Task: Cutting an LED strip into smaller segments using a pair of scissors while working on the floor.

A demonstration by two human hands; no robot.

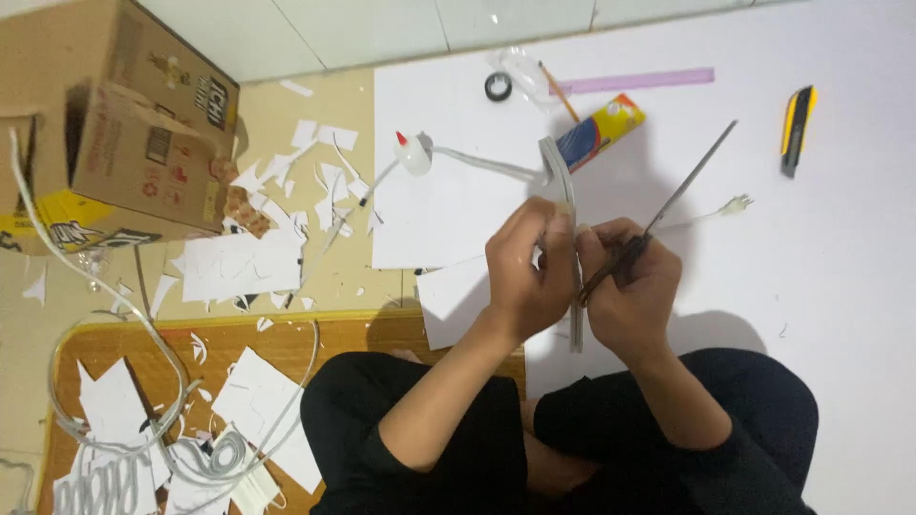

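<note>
Black trousers (420, 429) lowest in view, legs crossed on the floor. Just above, left hand (528, 272) with its grip pinched round a grey strip (571, 224), held up on end over the big white sheet (840, 238). Right hand (630, 286) close beside it, grip closed on the scissors (682, 186), blades pointing up and away, nearly shut. Farther off on the sheet: glue bottle (413, 153), small colourful box (599, 132), pencil (558, 91), tape roll (497, 86), purple ruler (634, 82), yellow knife (797, 129). Far left: paper scraps (286, 219), cardboard box (124, 124), white cable (143, 420).
</note>
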